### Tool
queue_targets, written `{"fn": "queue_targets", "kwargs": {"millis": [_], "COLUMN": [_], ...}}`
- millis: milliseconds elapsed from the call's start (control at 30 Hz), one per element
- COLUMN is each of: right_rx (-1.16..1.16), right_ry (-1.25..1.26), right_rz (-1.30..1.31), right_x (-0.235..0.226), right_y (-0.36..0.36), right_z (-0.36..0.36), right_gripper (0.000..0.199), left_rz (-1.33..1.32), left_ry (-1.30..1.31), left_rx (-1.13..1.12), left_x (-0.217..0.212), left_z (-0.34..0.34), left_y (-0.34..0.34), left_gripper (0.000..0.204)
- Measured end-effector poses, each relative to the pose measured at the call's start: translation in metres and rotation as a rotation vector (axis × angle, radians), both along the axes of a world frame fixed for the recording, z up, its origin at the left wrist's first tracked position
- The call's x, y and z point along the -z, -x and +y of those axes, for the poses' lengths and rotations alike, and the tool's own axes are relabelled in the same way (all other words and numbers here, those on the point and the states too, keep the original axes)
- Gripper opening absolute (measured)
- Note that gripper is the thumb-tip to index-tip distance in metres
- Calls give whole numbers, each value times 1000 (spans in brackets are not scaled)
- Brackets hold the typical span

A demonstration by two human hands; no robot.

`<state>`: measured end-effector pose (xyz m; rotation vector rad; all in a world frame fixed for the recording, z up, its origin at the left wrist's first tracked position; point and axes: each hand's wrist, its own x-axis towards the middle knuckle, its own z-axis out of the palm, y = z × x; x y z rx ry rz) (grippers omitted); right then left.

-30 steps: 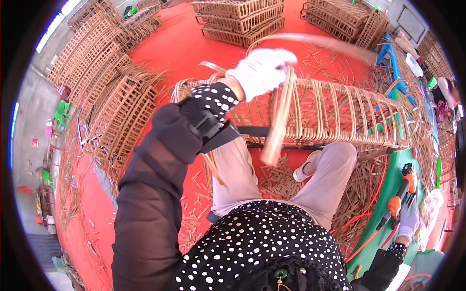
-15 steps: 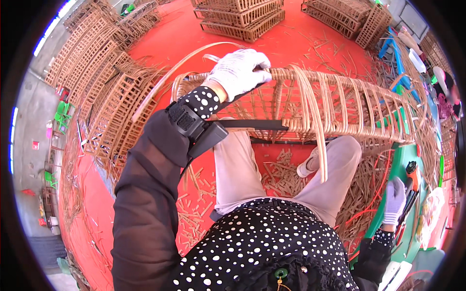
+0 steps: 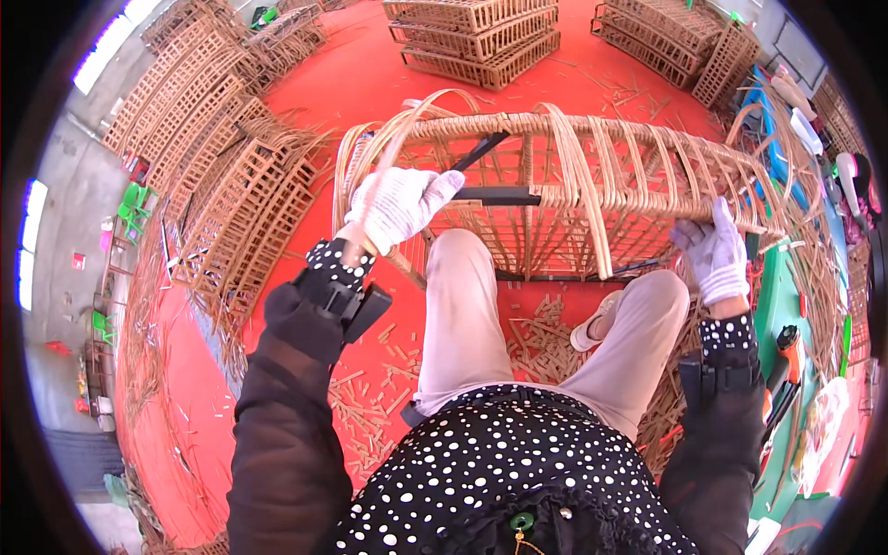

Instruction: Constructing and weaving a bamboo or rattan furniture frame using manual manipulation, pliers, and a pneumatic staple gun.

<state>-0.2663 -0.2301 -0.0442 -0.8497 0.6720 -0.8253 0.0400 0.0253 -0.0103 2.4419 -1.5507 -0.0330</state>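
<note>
A long woven rattan basket (image 3: 638,199) lies across my knees, its far and near rims wrapped with tan strips. Bare black bars (image 3: 499,196) show at its left part, and a bundle of loose strips (image 3: 583,176) hangs over the middle. My left hand (image 3: 398,208), in a white glove, is closed on a rattan strip (image 3: 393,148) at the basket's left end, its thumb by the black bar. My right hand (image 3: 717,250), also gloved, grips the near rim toward the right end, thumb up; some of its fingers are hidden.
Orange-and-black hand shears (image 3: 789,347) lie on a green bench (image 3: 772,305) at my right. Stacked rattan frames (image 3: 245,199) stand at left, with more stacks (image 3: 481,42) at the far side. Cut strip scraps (image 3: 365,416) litter the red floor.
My left hand has come down from the far rim toward me. My right hand has left the shears' side on the bench and taken hold of the basket's near rim.
</note>
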Motion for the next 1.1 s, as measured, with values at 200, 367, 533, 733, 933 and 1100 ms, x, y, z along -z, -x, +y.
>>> {"fn": "queue_targets", "kwargs": {"millis": [200, 367, 533, 733, 933, 1100], "right_rx": [-27, -227, -237, -185, 41, -24], "right_ry": [18, -21, -26, -43, 51, -12], "right_rz": [-22, -35, -39, -52, -176, -114], "right_x": [14, 15, 10, 21, 8, 16], "right_y": [-47, -90, -106, -118, -107, -35], "right_z": [-76, -74, -58, -61, -22, -27], "right_gripper": [34, 52, 45, 65, 33, 20], "left_rz": [-58, -30, -154, 34, -142, 38], "left_ry": [-55, 12, 4, -24, -40, 92], "left_rx": [-172, -252, -168, -256, -131, 295], "left_x": [-17, -10, 6, -12, -3, -4], "left_z": [-34, -68, -93, -91, -39, -6], "left_y": [1, -43, -85, -64, -6, 77], "left_gripper": [62, 63, 62, 63, 46, 27]}}
